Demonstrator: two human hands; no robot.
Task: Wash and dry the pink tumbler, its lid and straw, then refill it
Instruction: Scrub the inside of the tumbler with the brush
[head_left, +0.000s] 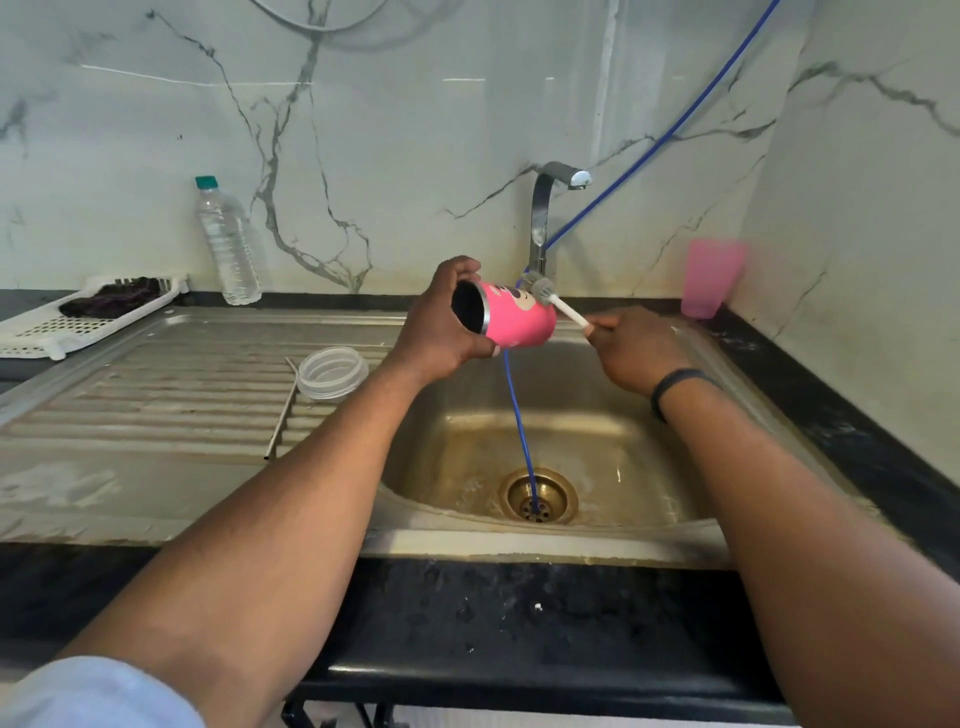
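My left hand (434, 325) grips the pink tumbler (517, 317) on its side above the sink basin, its open dark mouth turned left. My right hand (631, 345) holds the white handle of a bottle brush (550, 293); the grey bristle head rests against the tumbler's base end. On the steel drainboard the clear lid (332, 372) lies flat. Just left of it lies the metal straw (283, 410).
The steel sink (571, 431) has a brass drain with a blue hose (519, 415) running into it from behind the tap (545, 208). A water bottle (227, 241), a white tray (62, 327) with a dark cloth, and a pink plastic cup (709, 278) stand along the back.
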